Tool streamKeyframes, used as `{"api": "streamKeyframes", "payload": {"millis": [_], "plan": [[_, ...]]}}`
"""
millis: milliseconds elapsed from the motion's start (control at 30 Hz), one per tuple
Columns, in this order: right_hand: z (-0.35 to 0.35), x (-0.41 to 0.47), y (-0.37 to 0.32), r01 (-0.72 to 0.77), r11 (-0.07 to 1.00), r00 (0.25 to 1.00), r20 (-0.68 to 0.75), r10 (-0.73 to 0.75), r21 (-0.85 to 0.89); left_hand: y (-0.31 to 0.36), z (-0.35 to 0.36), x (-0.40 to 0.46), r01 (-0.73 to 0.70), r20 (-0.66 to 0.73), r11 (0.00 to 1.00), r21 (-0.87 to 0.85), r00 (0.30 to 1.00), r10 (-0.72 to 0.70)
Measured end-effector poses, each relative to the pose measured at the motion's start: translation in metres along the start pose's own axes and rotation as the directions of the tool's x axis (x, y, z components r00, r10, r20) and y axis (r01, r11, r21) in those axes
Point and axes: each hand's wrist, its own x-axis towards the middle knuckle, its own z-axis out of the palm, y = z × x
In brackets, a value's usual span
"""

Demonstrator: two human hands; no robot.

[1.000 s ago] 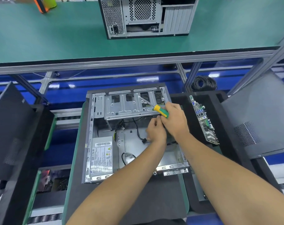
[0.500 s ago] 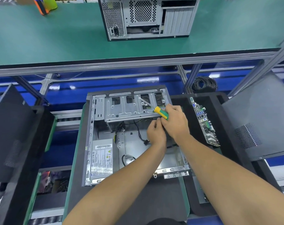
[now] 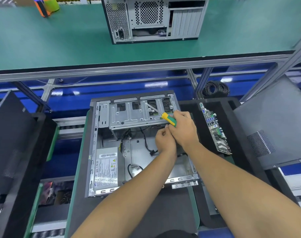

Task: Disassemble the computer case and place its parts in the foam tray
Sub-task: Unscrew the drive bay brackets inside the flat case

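Head view. Case (image 3: pixel 112 152): open, laid on its side on a dark mat (image 3: pixel 146 212), centre of frame. Drive cage (image 3: pixel 129 115): seated across the far end of the case. Power supply (image 3: pixel 106 169): seated in the near left corner, label up. Loose black cables (image 3: pixel 146 143): seen on the case floor.

Right hand (image 3: pixel 184 129): fingers wrapped round a screwdriver (image 3: pixel 168 119) with yellow-green handle; shaft angled up-left over the cage. Whether the tip sits on a screw cannot be told.

Left hand (image 3: pixel 164 140): curled, just beside and touching the right hand, below the cage edge; what it grips, if anything, is hidden.

Foam tray (image 3: pixel 189 107): black, just right of the case. Motherboard (image 3: pixel 215 129): stood on edge in the tray. Side panel (image 3: pixel 275 124): leaned at far right.

Second case (image 3: pixel 153 19): upright on the green worktop (image 3: pixel 60 40) beyond, rear face shown. Cable coil (image 3: pixel 215 88): under that worktop.
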Motion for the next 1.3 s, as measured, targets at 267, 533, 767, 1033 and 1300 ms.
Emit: {"api": "streamKeyframes", "payload": {"millis": [267,533,767,1033,1300], "plan": [[0.002,0.001,0.002,0.028,0.999,1.0,-0.008,-0.028,-0.027,0.002,0.0,-0.008,-0.079,-0.075,0.996,0.035,0.994,0.081],[0.003,0.001,0.003,0.022,1.0,1.0,-0.008,-0.022,-0.018,-0.003,-0.006,-0.009,-0.106,-0.066,0.994,-0.003,0.992,0.105],[0.003,0.002,0.004,0.007,1.0,1.0,0.0,-0.007,0.03,0.011,-0.032,-0.001,-0.081,-0.064,0.992,-0.1,0.995,0.075],[0.002,0.003,0.004,0.0,0.998,1.0,0.006,0.0,0.059,0.02,-0.057,0.009,-0.061,0.102,0.991,-0.121,0.992,0.073],[0.002,0.004,0.005,-0.016,0.995,1.0,-0.002,0.016,0.098,0.024,-0.08,0.013,-0.272,0.285,0.956,0.112,0.93,0.231]]}}
